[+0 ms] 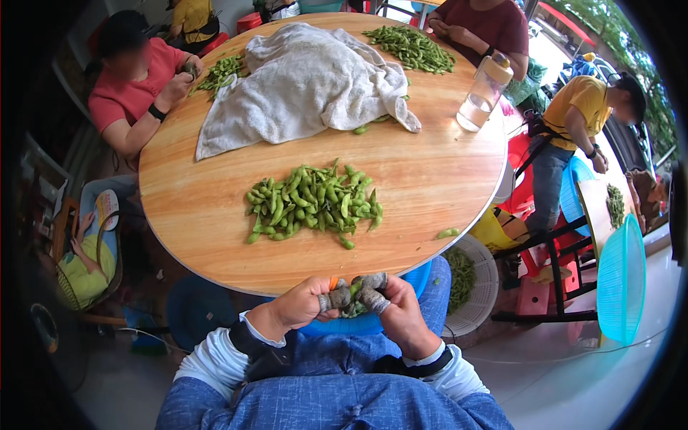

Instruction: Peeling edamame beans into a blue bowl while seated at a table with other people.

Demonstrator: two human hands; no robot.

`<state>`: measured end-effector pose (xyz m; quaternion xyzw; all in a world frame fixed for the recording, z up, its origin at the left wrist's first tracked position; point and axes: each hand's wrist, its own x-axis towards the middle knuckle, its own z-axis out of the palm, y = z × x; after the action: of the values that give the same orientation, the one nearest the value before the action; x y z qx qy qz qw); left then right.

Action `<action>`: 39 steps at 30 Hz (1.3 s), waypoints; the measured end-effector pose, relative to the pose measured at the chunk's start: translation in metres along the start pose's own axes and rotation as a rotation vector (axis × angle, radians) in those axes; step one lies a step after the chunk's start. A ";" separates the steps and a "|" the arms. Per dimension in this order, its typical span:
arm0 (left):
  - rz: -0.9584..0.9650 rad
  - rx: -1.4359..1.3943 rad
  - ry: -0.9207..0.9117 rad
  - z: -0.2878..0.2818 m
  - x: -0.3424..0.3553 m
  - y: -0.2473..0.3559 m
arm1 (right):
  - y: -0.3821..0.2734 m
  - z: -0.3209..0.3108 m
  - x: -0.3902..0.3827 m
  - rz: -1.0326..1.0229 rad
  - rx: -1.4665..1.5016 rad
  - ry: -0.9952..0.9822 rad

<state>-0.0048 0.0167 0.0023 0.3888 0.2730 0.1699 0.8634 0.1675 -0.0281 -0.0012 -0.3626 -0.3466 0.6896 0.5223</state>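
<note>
My left hand (297,307) and my right hand (405,315) meet just past the near edge of the round wooden table (193,215). Grey cloth covers wrap several fingertips, and an orange band shows on a left finger. Both hands pinch a green soybean pod (355,289) between them; the fingers partly hide it. Beneath them is a blue basin (418,278), its contents mostly hidden by my hands. A pile of soybean pods (312,201) lies on the table in front of me, and one loose pod (448,233) sits by the right edge.
A crumpled white towel (301,86) covers the table's middle. A clear water bottle (480,97) stands at right. People sit across with more pod piles (412,49). On the floor at right is a white basket (484,283) holding pods; a turquoise basket (622,283) leans by another table.
</note>
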 end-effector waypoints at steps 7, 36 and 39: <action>0.529 1.325 0.419 0.013 0.003 -0.008 | -0.006 0.000 0.000 0.014 -0.048 0.050; 0.483 0.576 0.391 0.017 0.002 -0.007 | 0.003 -0.004 0.009 -0.202 -0.186 -0.089; 0.203 -0.037 0.283 0.003 0.002 -0.011 | -0.005 -0.007 0.013 -0.342 -0.455 -0.154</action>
<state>-0.0006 0.0088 -0.0050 0.3708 0.3479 0.3141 0.8018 0.1739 -0.0138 -0.0022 -0.3533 -0.5871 0.5217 0.5083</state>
